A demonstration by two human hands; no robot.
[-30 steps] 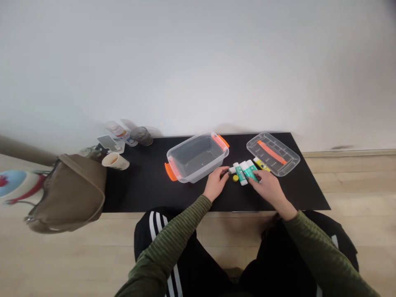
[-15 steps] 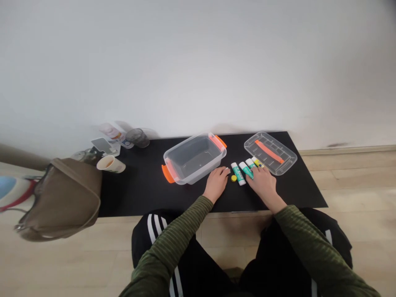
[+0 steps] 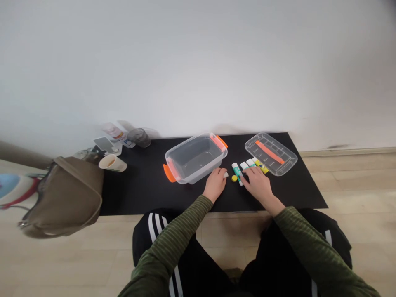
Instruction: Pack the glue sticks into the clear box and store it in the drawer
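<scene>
Several glue sticks lie side by side on the black table [image 3: 133,194]. The leftmost green-and-white stick [image 3: 236,170] is under the fingertips of my right hand [image 3: 256,182], whose fingers are spread over the row. A yellow stick [image 3: 261,166] is at the row's right end. A small yellow cap [image 3: 234,178] sits just left of the row. My left hand [image 3: 215,184] rests left of the cap, its fingers curled round a small white object [image 3: 225,175], mostly hidden. Behind it stands an open clear box [image 3: 198,169] with orange latches.
A clear lid [image 3: 289,167] with an orange handle lies at the back right. On the left are a paper cup [image 3: 119,166], a dark glass [image 3: 140,137], a white bottle [image 3: 117,134], a white device [image 3: 105,145] and a brown bag [image 3: 71,198].
My right hand has shifted left toward the leftmost stick, uncovering more of the yellow one. More of the white object shows at my left fingertips. The view has shifted slightly.
</scene>
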